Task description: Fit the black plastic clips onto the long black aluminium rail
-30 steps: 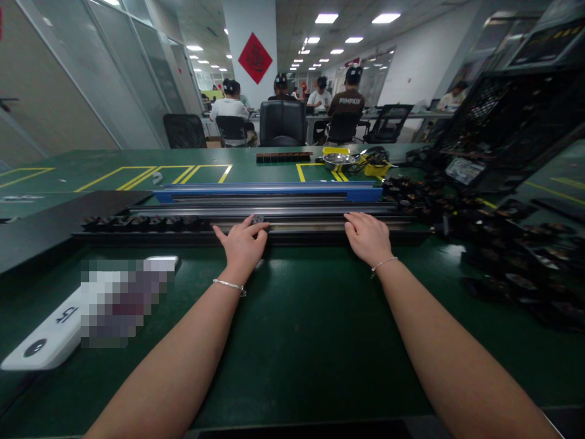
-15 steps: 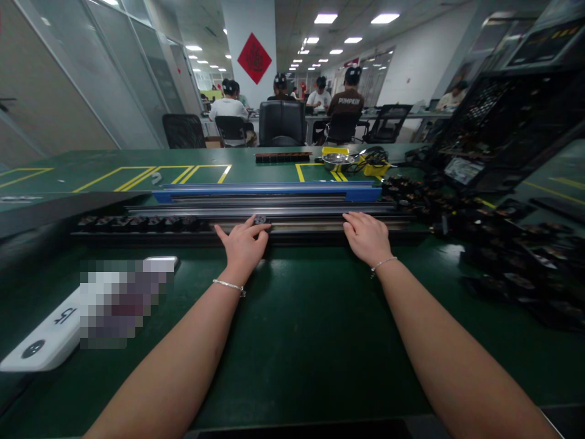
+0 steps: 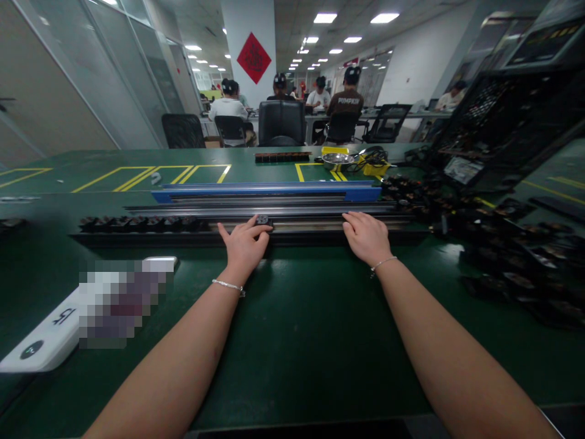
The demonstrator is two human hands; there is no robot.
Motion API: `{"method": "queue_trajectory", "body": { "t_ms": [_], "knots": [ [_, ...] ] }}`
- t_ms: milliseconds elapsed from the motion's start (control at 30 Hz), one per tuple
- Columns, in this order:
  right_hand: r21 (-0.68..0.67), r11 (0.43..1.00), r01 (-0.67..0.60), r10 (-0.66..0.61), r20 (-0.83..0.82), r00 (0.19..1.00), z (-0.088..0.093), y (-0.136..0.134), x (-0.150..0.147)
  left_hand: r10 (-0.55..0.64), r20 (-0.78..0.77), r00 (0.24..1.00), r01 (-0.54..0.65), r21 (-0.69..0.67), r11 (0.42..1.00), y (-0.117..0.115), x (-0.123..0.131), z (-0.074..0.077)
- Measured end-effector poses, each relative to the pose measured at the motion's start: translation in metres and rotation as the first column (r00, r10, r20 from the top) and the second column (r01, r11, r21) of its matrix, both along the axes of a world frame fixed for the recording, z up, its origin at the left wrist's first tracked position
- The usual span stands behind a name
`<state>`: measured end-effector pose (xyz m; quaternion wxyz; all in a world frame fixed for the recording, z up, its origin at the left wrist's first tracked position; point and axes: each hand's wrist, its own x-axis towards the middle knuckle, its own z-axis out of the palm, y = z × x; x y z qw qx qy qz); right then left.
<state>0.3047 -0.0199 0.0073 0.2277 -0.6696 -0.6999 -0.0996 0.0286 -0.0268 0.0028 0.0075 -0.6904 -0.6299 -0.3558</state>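
A long black rail (image 3: 311, 239) lies crosswise on the green table. My left hand (image 3: 244, 244) is at its middle, with the fingers closed about a small black block (image 3: 264, 221) seated on the rail; the little finger sticks out to the left. Further left, a row of similar black blocks (image 3: 137, 224) sits along the rail. My right hand (image 3: 369, 236) grips the rail right of centre, fingers together over its top and far side, their tips partly hidden.
Behind the rail lie a grey metal bar (image 3: 274, 208) and a blue bar (image 3: 274, 191). Several black parts (image 3: 525, 274) are heaped at right. A white device (image 3: 50, 341) lies front left. A metal bowl (image 3: 337, 161) and cables (image 3: 377, 157) stand farther back.
The small black block at my left fingers has shifted slightly right and shows more. A dark blurred shape over the table left of the rail is gone. Both hands have barely moved.
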Motion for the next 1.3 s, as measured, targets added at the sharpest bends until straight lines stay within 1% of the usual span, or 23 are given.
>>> {"method": "queue_trajectory", "body": {
  "t_ms": [367,667,733,833,900,1000,1300],
  "knots": [
    [0.003,1.000,-0.003,0.003,-0.001,1.000,-0.0013,0.0011,0.0010,-0.037,0.065,0.997,0.038,-0.011,0.999,-0.0008,0.0001,0.0014],
    [-0.005,1.000,-0.003,0.003,-0.016,1.000,-0.0010,0.0009,0.0008,0.003,0.145,0.989,-0.001,-0.019,1.000,0.0043,-0.0007,-0.0032],
    [-0.004,1.000,-0.009,0.009,-0.019,1.000,-0.0014,0.0012,0.0010,0.042,0.130,0.991,-0.042,-0.001,0.999,0.0053,-0.0001,-0.0040],
    [0.002,1.000,-0.018,0.018,-0.020,1.000,-0.0016,0.0013,0.0011,0.113,0.065,0.991,-0.114,0.016,0.993,0.0054,0.0007,-0.0038],
    [0.007,1.000,-0.018,0.018,-0.020,1.000,-0.0015,0.0012,0.0010,0.136,0.024,0.990,-0.137,0.011,0.991,0.0051,0.0008,-0.0032],
    [0.007,1.000,-0.012,0.013,-0.017,1.000,-0.0012,0.0010,0.0007,0.138,0.000,0.990,-0.138,0.000,0.990,0.0050,0.0006,-0.0028],
    [-0.007,1.000,-0.005,0.005,-0.019,1.000,0.0001,-0.0003,0.0001,0.126,0.009,0.992,-0.126,-0.008,0.992,0.0050,0.0004,-0.0025]
  ]
}}
